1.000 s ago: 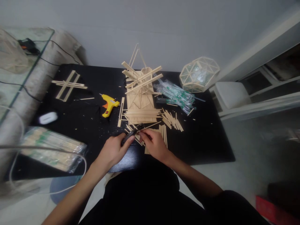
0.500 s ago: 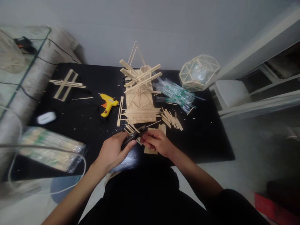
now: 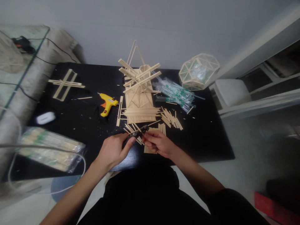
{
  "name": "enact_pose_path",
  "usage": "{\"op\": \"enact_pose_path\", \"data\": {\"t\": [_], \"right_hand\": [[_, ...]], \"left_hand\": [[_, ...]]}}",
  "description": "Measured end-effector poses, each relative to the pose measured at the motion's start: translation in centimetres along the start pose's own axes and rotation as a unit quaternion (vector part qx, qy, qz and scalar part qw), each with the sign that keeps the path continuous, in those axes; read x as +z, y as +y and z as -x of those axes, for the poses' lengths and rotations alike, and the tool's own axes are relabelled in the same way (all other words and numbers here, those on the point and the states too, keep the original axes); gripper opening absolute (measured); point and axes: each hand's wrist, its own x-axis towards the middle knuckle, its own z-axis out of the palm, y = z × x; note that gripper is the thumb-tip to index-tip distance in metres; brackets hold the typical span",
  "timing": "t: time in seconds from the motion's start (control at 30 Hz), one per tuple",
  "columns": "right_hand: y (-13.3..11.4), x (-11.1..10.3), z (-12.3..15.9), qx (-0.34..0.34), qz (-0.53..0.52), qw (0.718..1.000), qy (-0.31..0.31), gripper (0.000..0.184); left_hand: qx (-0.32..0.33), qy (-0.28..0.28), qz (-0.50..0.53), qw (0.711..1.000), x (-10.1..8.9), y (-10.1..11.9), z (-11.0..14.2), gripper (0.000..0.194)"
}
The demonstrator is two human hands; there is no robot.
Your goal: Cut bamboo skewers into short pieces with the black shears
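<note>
Left hand [image 3: 114, 149] is clasping a dark plier-like hand tool [image 3: 139, 133] over the black desk [image 3: 199, 137], fingers closed round it; right hand's [image 3: 159, 144] fingers are sitting curled by its tip, can't tell if they're gripping anything. Behind, a pale wooden-stick structure [image 3: 142, 82] is already standing, but loads of short pale wooden sticks [image 3: 172, 118] are lying unjoined.

Our colours: black worktop [image 3: 199, 140], pale tan sticks [image 3: 142, 112]
We see a yellow glue gun [image 3: 108, 104], its trigger [image 3: 103, 105] orange, and clear wrappers [image 3: 178, 92] printed green.
</note>
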Motion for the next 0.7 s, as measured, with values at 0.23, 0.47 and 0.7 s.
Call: {"op": "enact_pose_path", "data": {"t": [0.23, 0.47, 0.7], "right_hand": [[-2.4, -1.1, 0.4, -0.054, 0.196, 0.978, 0.052, 0.035], [-4.1, -0.5, 0.1, 0.061, 0.15, 0.986, 0.045, 0.017], [-3.6, -0.1, -0.4, 0.06, 0.143, 0.985, 0.069, 0.013]], "left_hand": [[-0.025, -0.018, -0.027, 0.999, 0.3, 0.0, -0.2, 0.06], [-0.011, -0.035, -0.023, 0.999, 1.2, 0.4, -0.2, 0.059], [-0.011, -0.019, -0.024, 0.999, 1.3, 0.7, -0.3, 0.059]]}}
